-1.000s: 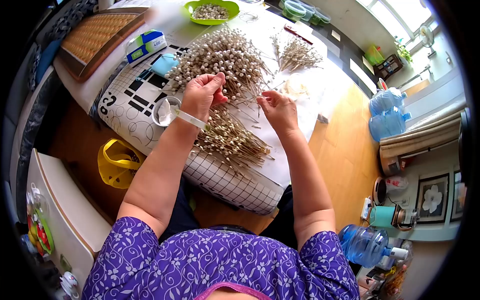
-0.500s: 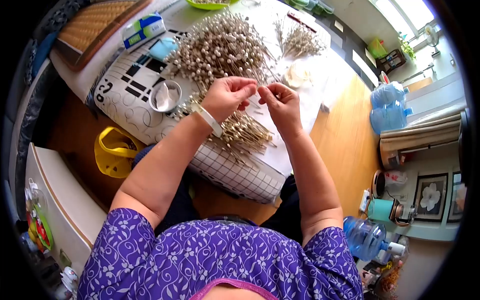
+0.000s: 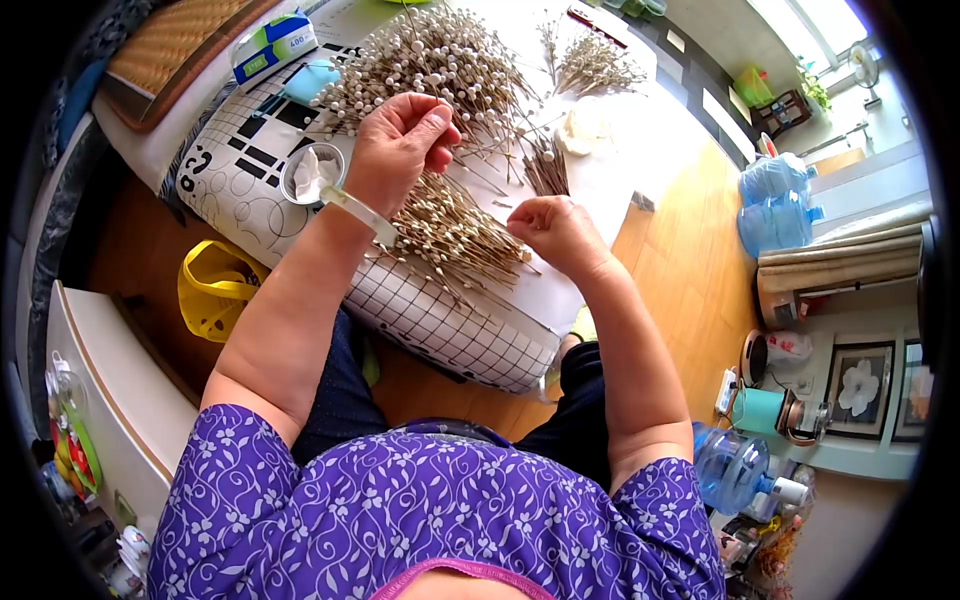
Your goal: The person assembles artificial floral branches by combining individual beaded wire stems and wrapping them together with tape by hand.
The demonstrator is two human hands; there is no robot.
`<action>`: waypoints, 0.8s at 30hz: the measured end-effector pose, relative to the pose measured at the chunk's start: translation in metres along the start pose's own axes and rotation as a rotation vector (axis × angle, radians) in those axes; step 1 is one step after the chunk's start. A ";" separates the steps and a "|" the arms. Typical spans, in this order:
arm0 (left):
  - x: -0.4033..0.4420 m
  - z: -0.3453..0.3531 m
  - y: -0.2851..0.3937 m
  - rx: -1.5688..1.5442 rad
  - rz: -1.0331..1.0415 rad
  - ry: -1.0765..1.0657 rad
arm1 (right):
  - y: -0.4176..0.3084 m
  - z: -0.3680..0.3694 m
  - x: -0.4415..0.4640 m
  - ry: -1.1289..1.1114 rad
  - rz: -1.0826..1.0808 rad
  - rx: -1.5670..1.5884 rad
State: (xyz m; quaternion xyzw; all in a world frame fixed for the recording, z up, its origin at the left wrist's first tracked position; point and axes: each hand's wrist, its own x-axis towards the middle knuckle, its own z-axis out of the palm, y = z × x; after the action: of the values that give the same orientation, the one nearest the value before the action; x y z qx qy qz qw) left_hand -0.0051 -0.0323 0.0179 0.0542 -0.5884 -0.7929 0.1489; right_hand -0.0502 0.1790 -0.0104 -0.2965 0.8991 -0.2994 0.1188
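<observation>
My left hand (image 3: pixel 402 150), with a pale bracelet on the wrist, is raised in front of the big heap of white-budded dried stems (image 3: pixel 440 60). Its thumb and fingers are pinched together, and what they hold is too small to make out. Lower right, my right hand (image 3: pixel 560 230) is also closed in a pinch, by the stem ends of a smaller pile of pale-budded stems (image 3: pixel 455 235). Whether it grips one of those stems I cannot tell. Just above it lies a small bundle of brown stems (image 3: pixel 546 168). Beside my left wrist stands a white cup (image 3: pixel 315 173) with crumpled white material inside.
A tissue pack (image 3: pixel 273 46) and a light-blue item (image 3: pixel 312 80) lie at the table's far left. Another bunch of dried stems (image 3: pixel 598 65) and a cream-coloured roll (image 3: pixel 583 128) sit at the far right. A yellow bag (image 3: pixel 215 290) is below the table's left edge.
My hands were together above the table and have moved apart. The left went left and away from me; the right came down toward the smaller pile's stem ends.
</observation>
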 end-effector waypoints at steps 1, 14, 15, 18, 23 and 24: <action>0.002 -0.002 -0.002 -0.037 0.003 0.002 | -0.006 -0.002 0.000 -0.032 -0.037 -0.061; 0.006 -0.007 -0.002 -0.101 0.048 0.044 | -0.011 0.000 0.032 0.309 -0.054 0.668; 0.005 -0.008 -0.002 -0.095 0.047 0.045 | -0.012 0.004 0.037 0.355 -0.139 0.767; 0.006 -0.010 0.001 -0.106 0.037 0.047 | -0.007 0.006 0.048 0.382 -0.076 0.772; 0.006 -0.012 0.001 -0.040 0.066 0.005 | -0.008 -0.002 0.051 0.302 0.038 0.513; 0.006 -0.012 0.001 -0.025 0.071 0.004 | -0.010 -0.003 0.048 0.235 0.030 0.547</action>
State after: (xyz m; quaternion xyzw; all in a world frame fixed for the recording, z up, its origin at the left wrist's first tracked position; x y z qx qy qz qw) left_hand -0.0075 -0.0458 0.0157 0.0327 -0.5796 -0.7943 0.1789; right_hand -0.0854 0.1450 -0.0037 -0.2037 0.7970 -0.5608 0.0939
